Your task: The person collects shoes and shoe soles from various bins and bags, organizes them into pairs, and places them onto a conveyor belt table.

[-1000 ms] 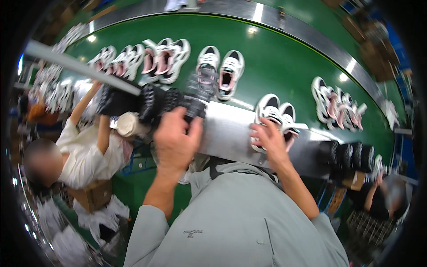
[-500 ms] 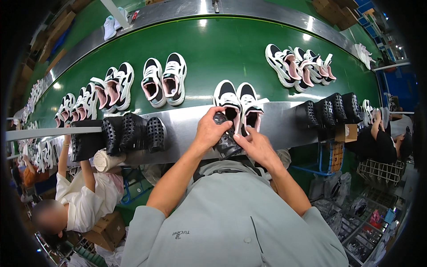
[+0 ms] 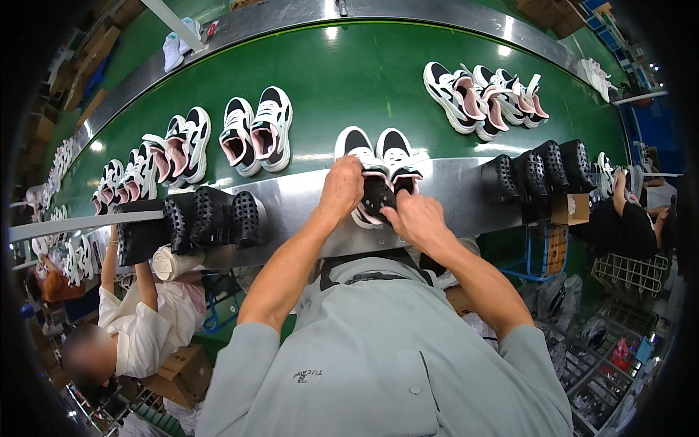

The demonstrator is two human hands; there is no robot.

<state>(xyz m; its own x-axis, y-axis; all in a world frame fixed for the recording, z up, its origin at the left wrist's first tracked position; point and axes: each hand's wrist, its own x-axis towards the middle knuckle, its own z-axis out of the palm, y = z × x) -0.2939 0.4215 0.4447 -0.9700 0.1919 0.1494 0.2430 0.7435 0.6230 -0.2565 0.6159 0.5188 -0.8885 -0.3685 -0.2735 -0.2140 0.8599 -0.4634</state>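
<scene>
**Black insert worked into the pair at the belt's edge**

Both hands are closed on a black perforated shoe insert (image 3: 378, 198), which is held over the nearer of two white-and-black sneakers with pink lining (image 3: 378, 156). The left hand (image 3: 342, 188) is clamped on the insert's left side and the shoe's collar; the right hand (image 3: 409, 217) is pressed against it from below, fingers curled. The pair lies at the near edge of the green conveyor belt (image 3: 349, 80), partly over the brushed metal worktop (image 3: 451, 193).

A second ago the hands were raised apart over a different stretch of the line, the left one gripping a black piece; half a second ago they had been brought together over this pair. Now they are lower and tighter, and the insert appears partly seated, so the fitting is judged to be under way rather than finished.

Rows of spare black inserts (image 3: 207, 218) are stood on the worktop to the left, and more (image 3: 542, 171) to the right. Further sneaker pairs (image 3: 258, 131) are spread along the belt. A seated co-worker in white (image 3: 149, 328) is seen at lower left.
</scene>
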